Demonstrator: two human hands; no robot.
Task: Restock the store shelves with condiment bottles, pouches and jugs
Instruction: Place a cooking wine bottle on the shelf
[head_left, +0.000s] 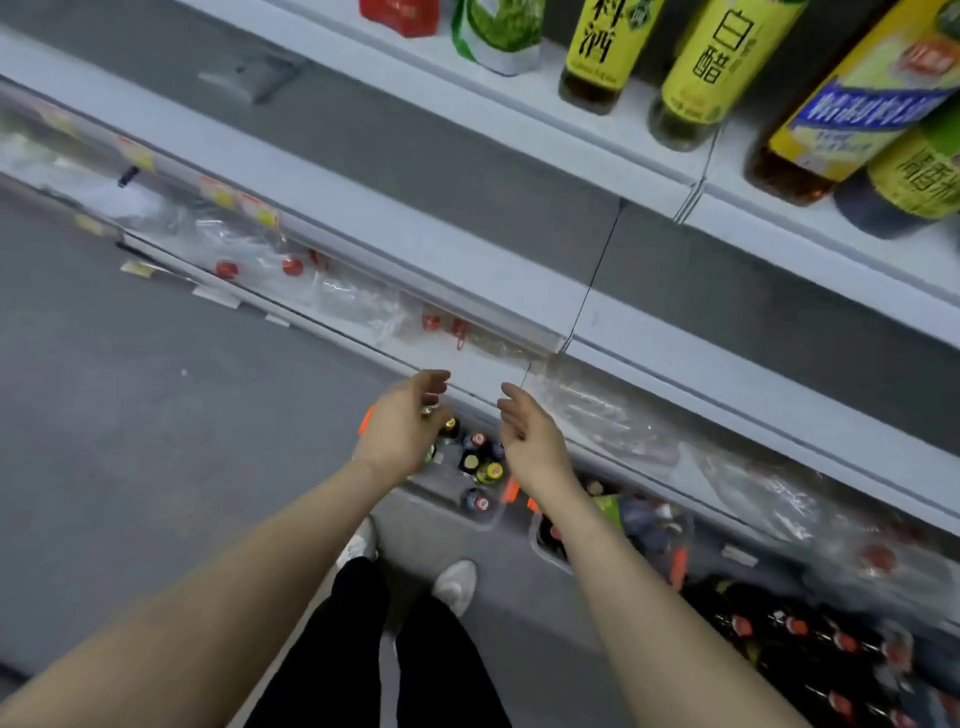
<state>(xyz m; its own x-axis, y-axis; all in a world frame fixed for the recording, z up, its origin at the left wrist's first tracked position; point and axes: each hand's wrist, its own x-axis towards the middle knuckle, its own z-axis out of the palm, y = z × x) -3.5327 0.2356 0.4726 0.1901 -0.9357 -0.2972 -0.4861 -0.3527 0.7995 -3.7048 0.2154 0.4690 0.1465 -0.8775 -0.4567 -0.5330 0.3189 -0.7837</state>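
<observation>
Though loosely curled, the fingers (435, 378) of the left hand (400, 434) hold nothing. The right hand (531, 439) is the same, with its fingers relaxed, slightly spread and empty, palm turned toward the left one. Both hover apart above a grey basket (441, 496) on the floor (156, 415), packed with upright capped bottles (478, 462). A second basket (545, 552) sits just beside it on the right, contents blurred. Behind the hands, the low shelf (467, 270) carries plastic-wrapped jugs (291, 267) with red caps. On the top shelf (670, 161) stand yellow-labelled bottles (691, 67) and a green pouch (493, 31). White shoes (457, 582) are below.
</observation>
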